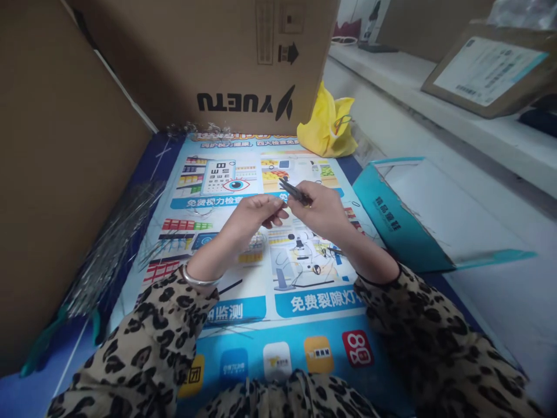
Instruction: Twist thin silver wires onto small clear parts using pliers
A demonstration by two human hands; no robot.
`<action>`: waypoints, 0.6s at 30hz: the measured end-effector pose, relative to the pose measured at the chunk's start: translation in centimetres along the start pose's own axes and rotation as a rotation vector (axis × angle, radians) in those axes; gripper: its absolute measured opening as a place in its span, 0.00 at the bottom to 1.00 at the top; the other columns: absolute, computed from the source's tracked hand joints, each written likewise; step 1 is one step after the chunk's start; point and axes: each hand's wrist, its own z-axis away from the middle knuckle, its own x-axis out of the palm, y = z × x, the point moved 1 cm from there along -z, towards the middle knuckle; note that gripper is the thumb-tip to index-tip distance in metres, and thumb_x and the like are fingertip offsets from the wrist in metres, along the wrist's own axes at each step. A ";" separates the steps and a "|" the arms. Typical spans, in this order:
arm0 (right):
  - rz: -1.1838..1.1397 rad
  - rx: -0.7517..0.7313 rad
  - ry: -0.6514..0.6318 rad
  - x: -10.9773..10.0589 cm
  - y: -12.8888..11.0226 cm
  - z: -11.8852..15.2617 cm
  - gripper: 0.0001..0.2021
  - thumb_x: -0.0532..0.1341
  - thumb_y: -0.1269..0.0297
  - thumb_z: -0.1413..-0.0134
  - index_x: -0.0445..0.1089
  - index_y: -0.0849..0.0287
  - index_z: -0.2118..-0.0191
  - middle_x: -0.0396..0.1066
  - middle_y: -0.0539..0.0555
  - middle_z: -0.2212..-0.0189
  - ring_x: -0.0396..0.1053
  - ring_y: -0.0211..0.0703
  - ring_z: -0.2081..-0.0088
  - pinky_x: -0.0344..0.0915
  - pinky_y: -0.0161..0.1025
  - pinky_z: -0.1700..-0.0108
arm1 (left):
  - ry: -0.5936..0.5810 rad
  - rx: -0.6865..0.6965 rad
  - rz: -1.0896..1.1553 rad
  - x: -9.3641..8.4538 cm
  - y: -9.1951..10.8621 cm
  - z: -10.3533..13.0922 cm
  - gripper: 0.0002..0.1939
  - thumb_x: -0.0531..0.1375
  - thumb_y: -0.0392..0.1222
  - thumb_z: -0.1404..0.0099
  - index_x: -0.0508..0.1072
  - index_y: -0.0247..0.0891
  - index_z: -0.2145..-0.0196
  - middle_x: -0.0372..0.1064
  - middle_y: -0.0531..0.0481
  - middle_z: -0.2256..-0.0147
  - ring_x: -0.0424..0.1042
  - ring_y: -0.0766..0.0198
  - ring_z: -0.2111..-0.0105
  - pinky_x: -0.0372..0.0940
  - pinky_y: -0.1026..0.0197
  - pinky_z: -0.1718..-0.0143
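**Dark plier-like tool point(293, 190) in the right hand point(319, 206), its handles mostly lost to view**

Taking the clock from the two hands, with twelve straight ahead, leopard-print sleeves point(143, 348) come in from five and seven, cut off by the bottom edge. They cover parts of the printed sheet point(270, 273) spread over the blue tabletop point(143, 159). At eight, teal handles point(46, 337) poke out by the near end of a bundle of thin metal wires point(117, 244); the rest of that tool is hard to make out.

At the centre, the right hand's fingers are clamped round the tool, nose toward eleven. The left hand point(261, 212) is just beside it, thumb and fingertips drawn together — whether on anything, I can't tell. Something dark and thin near the right wrist is too blurred to name.

At three to four an open teal box point(387, 217) leans back, white inside. Farther off, a crumpled yellow bag point(326, 128) slumps at one; at eleven, tangled wire bits point(209, 129) lie before a carton point(195, 64) lettered YUETU upside down — its top is out of frame. Brown cardboard point(39, 174) walls off nine to ten. At two, a labelled parcel point(487, 69) sits on a pale shelf point(387, 67), its print unreadable.
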 end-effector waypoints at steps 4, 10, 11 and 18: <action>-0.195 -0.023 -0.085 -0.1 0.0 -0.6 0.06 0.55 0.63 0.53 0.65 0.60 0.72 0.62 0.48 0.77 0.57 0.34 0.73 0.52 0.32 0.71 | 0.064 0.120 -0.189 -0.9 -0.3 -0.1 0.13 0.57 0.48 0.41 0.71 0.34 0.68 0.72 0.50 0.73 0.68 0.68 0.73 0.60 0.66 0.70; -0.344 -0.079 -0.184 0.5 0.1 -1.8 0.04 0.57 0.66 0.55 0.65 0.61 0.73 0.59 0.46 0.79 0.56 0.33 0.75 0.50 0.32 0.72 | 0.164 0.281 -0.480 -2.5 0.2 -0.9 0.10 0.58 0.45 0.42 0.73 0.35 0.70 0.71 0.52 0.73 0.67 0.66 0.71 0.60 0.64 0.66; -0.335 -0.095 -0.192 0.6 0.0 -2.0 0.04 0.57 0.66 0.56 0.65 0.60 0.73 0.59 0.46 0.79 0.56 0.33 0.75 0.50 0.32 0.73 | 0.179 0.304 -0.508 -2.8 0.4 -1.1 0.10 0.59 0.45 0.42 0.74 0.35 0.70 0.72 0.52 0.72 0.67 0.66 0.70 0.60 0.64 0.66; -0.273 -0.149 -0.194 1.6 -0.3 -3.3 0.05 0.56 0.66 0.54 0.62 0.60 0.76 0.57 0.45 0.80 0.54 0.33 0.75 0.48 0.33 0.73 | 0.155 0.291 -0.424 -4.3 0.5 -1.9 0.06 0.61 0.40 0.45 0.75 0.36 0.71 0.70 0.53 0.76 0.65 0.70 0.76 0.60 0.66 0.73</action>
